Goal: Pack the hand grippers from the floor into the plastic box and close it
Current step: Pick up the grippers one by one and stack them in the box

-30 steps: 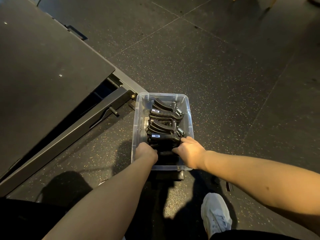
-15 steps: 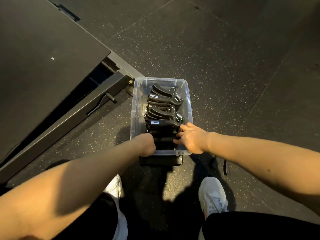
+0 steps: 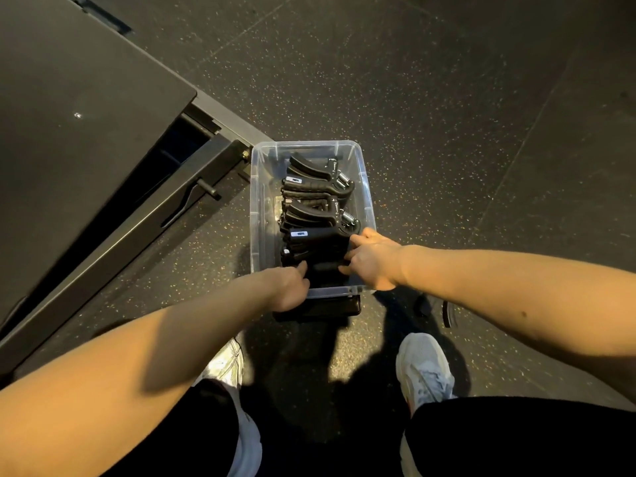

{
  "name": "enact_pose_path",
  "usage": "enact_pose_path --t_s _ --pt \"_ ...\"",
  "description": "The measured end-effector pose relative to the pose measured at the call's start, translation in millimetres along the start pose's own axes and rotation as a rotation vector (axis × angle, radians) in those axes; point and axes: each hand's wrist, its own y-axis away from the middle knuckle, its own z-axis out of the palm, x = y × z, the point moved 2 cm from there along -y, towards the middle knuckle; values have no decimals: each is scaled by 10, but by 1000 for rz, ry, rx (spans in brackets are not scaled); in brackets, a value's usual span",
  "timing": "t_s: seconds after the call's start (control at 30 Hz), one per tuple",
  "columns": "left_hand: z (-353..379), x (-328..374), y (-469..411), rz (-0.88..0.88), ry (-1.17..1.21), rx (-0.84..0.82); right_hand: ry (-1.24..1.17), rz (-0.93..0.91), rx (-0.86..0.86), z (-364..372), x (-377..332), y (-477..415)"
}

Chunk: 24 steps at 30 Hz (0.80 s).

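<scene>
item: nearest hand gripper (image 3: 320, 246), lying at the near end of the plastic box (image 3: 257, 208), long axis crosswise to you. your right hand (image 3: 375, 263) pinches its right end; your left hand (image 3: 285, 287) meets its left end, grip not discernible.

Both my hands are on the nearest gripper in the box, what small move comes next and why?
Probably settle the nearest gripper flat beside the other grippers, then let go: left hand and right hand both touch it at the near end of the open plastic box.
</scene>
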Motion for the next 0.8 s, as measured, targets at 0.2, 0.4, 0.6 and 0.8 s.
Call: enact_pose_path --t_s 0.2,0.4,0.6,0.8 --pt "-37 -19 -86 -60 126 -81 39 36 -40 -3 -13 -45" --pt "-71 -5 -84 -69 180 -103 22 28 -34 18 -1 -35" --pt "-22 -61 -114 -46 296 112 -47 24 84 50 15 -22" --pt "-55 105 -45 -35 171 348 -485 -16 435 -71 79 279"
